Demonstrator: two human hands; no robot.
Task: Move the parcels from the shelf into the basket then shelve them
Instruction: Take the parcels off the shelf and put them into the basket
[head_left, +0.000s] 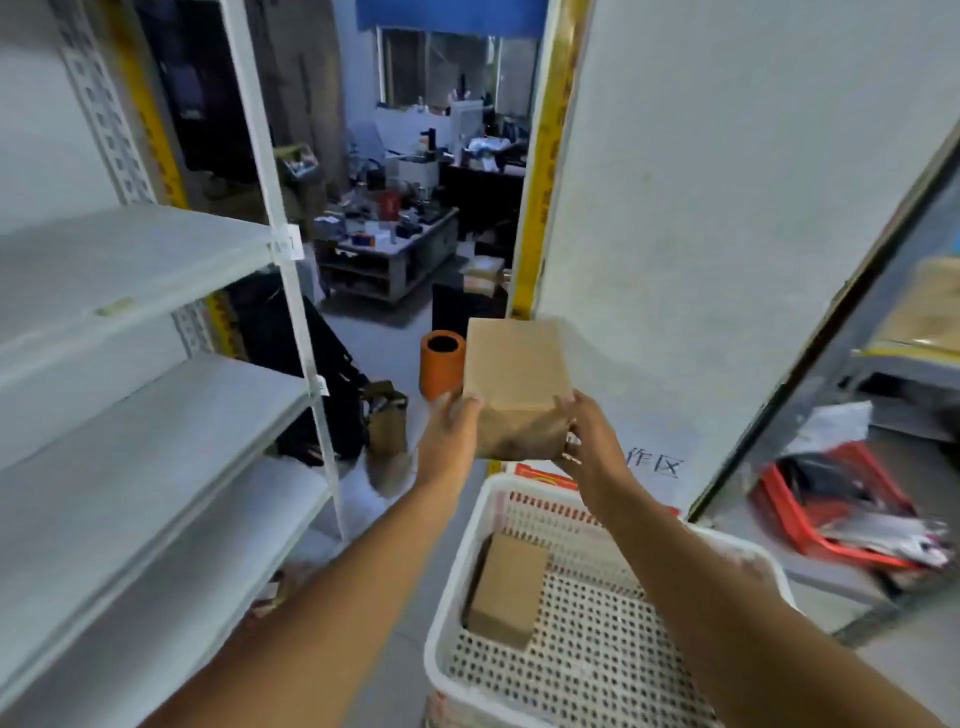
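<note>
The white shelf unit (145, 364) stands at the left, its 3 visible boards bare. Low right sits the white perforated basket (602, 649) with 1 small cardboard parcel (506, 590) inside. Above the basket's far rim, the left hand (449, 434) and right hand (589, 441) clasp a larger cardboard parcel (511, 374) between them.
</note>
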